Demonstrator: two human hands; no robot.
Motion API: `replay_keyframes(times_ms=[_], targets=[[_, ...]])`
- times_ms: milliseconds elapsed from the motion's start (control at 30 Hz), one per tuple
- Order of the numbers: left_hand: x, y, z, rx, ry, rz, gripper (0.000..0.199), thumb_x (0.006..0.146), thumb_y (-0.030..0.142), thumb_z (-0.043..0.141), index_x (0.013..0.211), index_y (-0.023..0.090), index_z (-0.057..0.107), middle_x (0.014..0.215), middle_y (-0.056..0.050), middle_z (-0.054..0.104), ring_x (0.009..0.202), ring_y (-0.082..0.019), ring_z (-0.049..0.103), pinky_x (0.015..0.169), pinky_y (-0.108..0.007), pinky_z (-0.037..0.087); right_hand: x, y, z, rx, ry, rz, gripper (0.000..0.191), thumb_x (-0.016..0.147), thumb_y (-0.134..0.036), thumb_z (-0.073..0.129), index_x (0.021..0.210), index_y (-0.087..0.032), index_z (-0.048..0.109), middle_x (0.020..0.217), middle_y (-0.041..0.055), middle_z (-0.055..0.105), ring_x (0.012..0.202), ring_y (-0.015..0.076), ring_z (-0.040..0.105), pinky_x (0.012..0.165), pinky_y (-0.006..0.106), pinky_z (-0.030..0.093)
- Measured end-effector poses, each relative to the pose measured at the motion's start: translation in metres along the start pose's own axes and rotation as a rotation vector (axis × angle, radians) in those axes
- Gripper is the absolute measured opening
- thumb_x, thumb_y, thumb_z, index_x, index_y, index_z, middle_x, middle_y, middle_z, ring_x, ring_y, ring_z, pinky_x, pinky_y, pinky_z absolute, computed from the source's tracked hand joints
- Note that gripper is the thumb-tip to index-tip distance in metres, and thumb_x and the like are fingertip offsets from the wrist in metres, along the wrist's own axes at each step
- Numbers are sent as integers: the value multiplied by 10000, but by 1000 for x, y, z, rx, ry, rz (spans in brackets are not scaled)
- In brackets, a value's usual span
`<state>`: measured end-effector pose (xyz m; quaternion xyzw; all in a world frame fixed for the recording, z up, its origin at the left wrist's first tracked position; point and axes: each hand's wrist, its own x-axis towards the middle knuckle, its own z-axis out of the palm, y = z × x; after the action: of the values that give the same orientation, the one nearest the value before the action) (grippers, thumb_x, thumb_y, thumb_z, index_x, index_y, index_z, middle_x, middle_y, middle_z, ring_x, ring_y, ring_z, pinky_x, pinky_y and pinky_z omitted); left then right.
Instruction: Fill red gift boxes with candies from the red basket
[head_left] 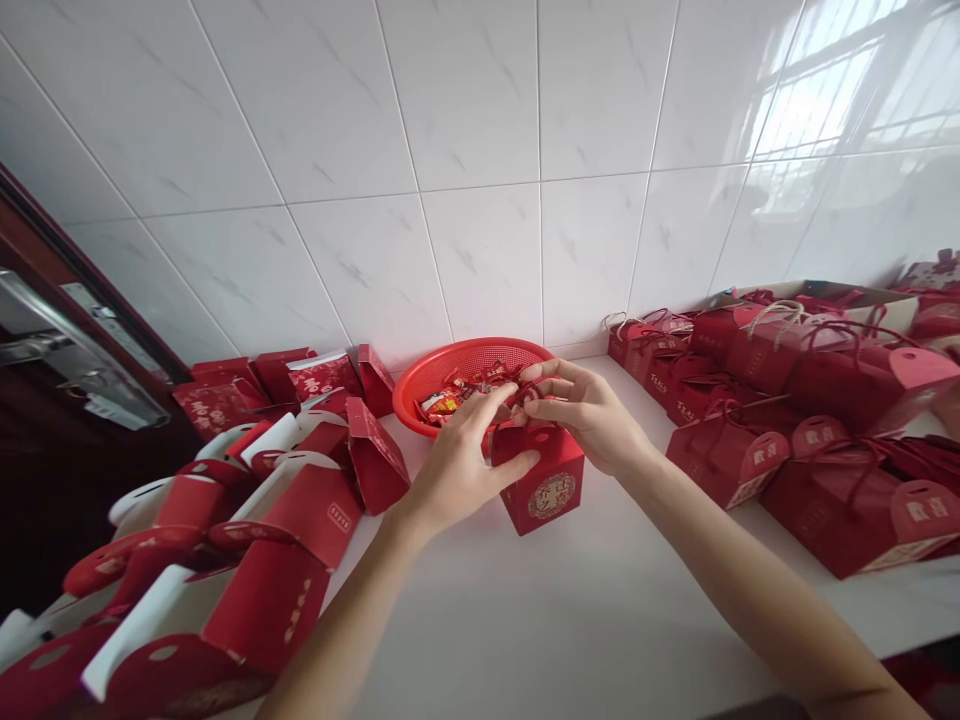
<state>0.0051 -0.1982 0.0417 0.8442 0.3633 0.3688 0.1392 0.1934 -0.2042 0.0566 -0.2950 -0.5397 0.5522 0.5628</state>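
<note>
Two bare hands meet over an upright red box (553, 495) on a white counter (465, 620), its emblem facing near; its long axis is hard to judge. The left hand (461, 465) curves along the box's left side, thumb on it, its grip unclear with the other fingertips hidden. Equally close, the right hand (592, 415) pinches the red cord (531, 388) above the box. Just beyond sits an orange basket (403, 400) of wrapped sweets (442, 402).
</note>
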Motion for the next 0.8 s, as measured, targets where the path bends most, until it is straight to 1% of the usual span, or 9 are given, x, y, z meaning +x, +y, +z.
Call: replay_keyframes(times_ms=[100,200,333,467,533,600,667,733,800], targets=[[-1,-1,3,32,-47,-49,777,802,454,763,1472,282,408,1428,-123,516,1335,-334,503,1050,-504,493,0,-2,0,6,15,-17,307,703,-229,782,969,-195,634,804,-12,662,720,165,689,776,347,552],[-2,-1,7,14,-118,-32,856,769,485,786,1493,315,362,1498,-115,450,1385,-353,441,1061,-523,476,-1,-3,0,-16,15,-30,284,712,-235,772,955,-193,632,784,-15,649,715,156,677,765,338,549],[-4,-1,12,-14,-225,-53,824,784,478,766,1488,308,373,1486,-110,488,1353,-353,487,1046,-517,491,-1,-5,-1,-73,16,-57,263,722,-237,757,949,-193,632,798,-6,650,717,150,666,764,337,531],[-5,-3,16,-29,-255,-95,750,820,424,732,1474,279,395,1515,-123,470,1375,-355,473,1059,-523,479,-1,-7,-4,-133,-15,-54,251,687,-194,753,909,-191,638,785,-12,629,694,130,613,701,306,504],[-5,-4,18,-39,-255,-84,778,827,412,729,1499,279,360,1530,-128,454,1386,-350,462,1067,-523,472,-1,-9,-5,-147,-40,-56,259,667,-164,741,903,-189,639,778,-14,614,707,127,586,675,287,482],[-4,-3,20,-32,-228,-42,841,825,429,736,1533,291,302,1534,-129,445,1395,-350,447,1083,-532,454,-1,-9,-6,-166,-39,-81,265,662,-149,713,912,-191,637,776,-17,599,707,127,561,661,281,465],[-5,0,21,17,-155,2,885,811,437,753,1543,298,276,1527,-131,444,1404,-360,427,1101,-551,427,-1,-10,-7,-236,3,-138,249,667,-138,665,909,-191,635,751,-24,574,686,124,529,638,276,447],[-6,9,21,83,1,63,793,843,378,723,1520,288,319,1502,-133,457,1403,-353,420,1119,-547,405,0,-10,-8,-368,80,-226,242,667,-116,601,895,-190,635,714,-34,540,661,121,490,612,268,418],[-11,23,24,101,175,169,580,901,260,632,1442,267,423,1409,-126,533,1338,-308,488,1101,-486,431,2,-10,-11,-511,153,-314,257,663,-97,546,884,-191,637,685,-41,514,643,119,461,603,267,394]])
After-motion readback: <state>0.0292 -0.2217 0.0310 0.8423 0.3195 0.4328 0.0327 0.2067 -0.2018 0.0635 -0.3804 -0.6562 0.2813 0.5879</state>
